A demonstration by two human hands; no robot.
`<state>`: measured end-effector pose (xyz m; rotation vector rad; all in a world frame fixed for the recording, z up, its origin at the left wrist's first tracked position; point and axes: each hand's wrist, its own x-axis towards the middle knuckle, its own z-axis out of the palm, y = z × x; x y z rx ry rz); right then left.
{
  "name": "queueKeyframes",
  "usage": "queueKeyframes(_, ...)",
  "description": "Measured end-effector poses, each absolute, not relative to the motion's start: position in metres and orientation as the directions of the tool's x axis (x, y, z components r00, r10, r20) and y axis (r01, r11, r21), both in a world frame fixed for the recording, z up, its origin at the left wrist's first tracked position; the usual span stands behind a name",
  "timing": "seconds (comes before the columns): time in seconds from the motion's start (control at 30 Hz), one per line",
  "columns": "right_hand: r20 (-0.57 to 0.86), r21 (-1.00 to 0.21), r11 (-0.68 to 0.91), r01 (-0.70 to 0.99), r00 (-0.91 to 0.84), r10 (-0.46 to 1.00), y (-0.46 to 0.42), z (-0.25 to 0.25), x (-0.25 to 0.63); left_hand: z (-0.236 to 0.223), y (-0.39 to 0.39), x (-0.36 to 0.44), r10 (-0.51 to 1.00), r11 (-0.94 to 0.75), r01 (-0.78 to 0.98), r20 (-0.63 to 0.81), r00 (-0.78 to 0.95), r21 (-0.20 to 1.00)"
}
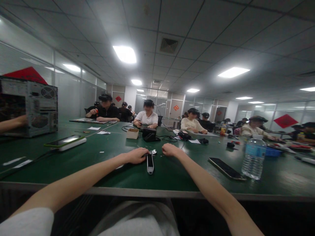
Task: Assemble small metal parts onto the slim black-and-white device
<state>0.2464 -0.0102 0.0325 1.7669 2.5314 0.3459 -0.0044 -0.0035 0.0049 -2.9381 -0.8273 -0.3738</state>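
A slim white device with a black face (pixel 150 164) lies lengthwise on the green table in front of me. My left hand (pixel 138 155) is at its far left side, fingers bent against it and seeming to grip it. A small white-and-black piece (pixel 154 152) sits at the device's far end, between my hands. My right hand (pixel 170 149) is a little to the right, just over the table, with its fingers pinched together; what they hold, if anything, is hidden. Tiny bits (pixel 161 156) lie on the table below my right fingers.
A phone (pixel 226 168) and a water bottle (pixel 254 159) stand to the right. Ahead are a small open box (pixel 132 133) and a black device (pixel 149 134). Leftward are a green-edged phone (pixel 62 141) and an open computer case (pixel 41 111) with another person's arm. Several people sit beyond.
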Motion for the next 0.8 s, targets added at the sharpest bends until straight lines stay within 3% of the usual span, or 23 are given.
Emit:
queueKeyframes(0.13, 0.204, 0.188, 0.387, 0.902, -0.422, 0.883, -0.020, 0.040, 0.237, 0.008, -0.005, -0.006, 0.536, -0.833, 0.552, 0.296, 0.790, 0.037)
queueKeyframes(0.3, 0.419, 0.074, 0.621, 0.780, -0.590, 0.691, -0.033, 0.040, 0.208, 0.015, -0.009, -0.007, 0.536, -0.805, 0.591, 0.477, 0.697, 0.040)
queueKeyframes(0.43, 0.471, 0.025, 0.712, 0.702, -0.636, 0.611, -0.037, 0.032, 0.191, 0.012, -0.006, -0.006, 0.505, -0.810, 0.586, 0.522, 0.688, 0.013)
queueKeyframes(0.8, 0.497, 0.045, 0.708, 0.705, -0.630, 0.596, -0.035, 0.028, 0.193, 0.011, -0.008, -0.006, 0.471, -0.792, 0.602, 0.525, 0.709, -0.102)
